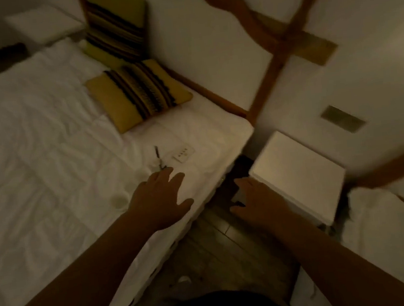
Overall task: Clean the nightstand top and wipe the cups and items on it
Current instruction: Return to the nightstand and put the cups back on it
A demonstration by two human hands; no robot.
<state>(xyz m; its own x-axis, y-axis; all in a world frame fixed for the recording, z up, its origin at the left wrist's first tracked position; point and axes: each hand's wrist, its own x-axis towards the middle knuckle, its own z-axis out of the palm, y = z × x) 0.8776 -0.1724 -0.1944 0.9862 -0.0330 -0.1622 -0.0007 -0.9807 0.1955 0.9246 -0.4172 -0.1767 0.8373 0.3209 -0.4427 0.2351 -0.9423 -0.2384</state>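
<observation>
The white nightstand (297,167) stands between two beds, and its top is bare. My right hand (253,197) rests at its near left corner with fingers spread and nothing visible in it. My left hand (163,199) lies flat on the left bed (33,145) near the edge, fingers apart and holding nothing. On the sheet just beyond its fingertips are a small dark stick-like item (158,156) and a white remote-like panel (183,154). A pale cup (120,200) sits on the bed to the left of that hand. The room is dim and slightly blurred.
Two yellow striped cushions (140,94) lie near the bed's head. A second white bed (384,233) is at the right. A dark floor gap (218,245) runs between bed and nightstand. Wooden beams (282,52) cross the white wall, with a wall plate (343,118).
</observation>
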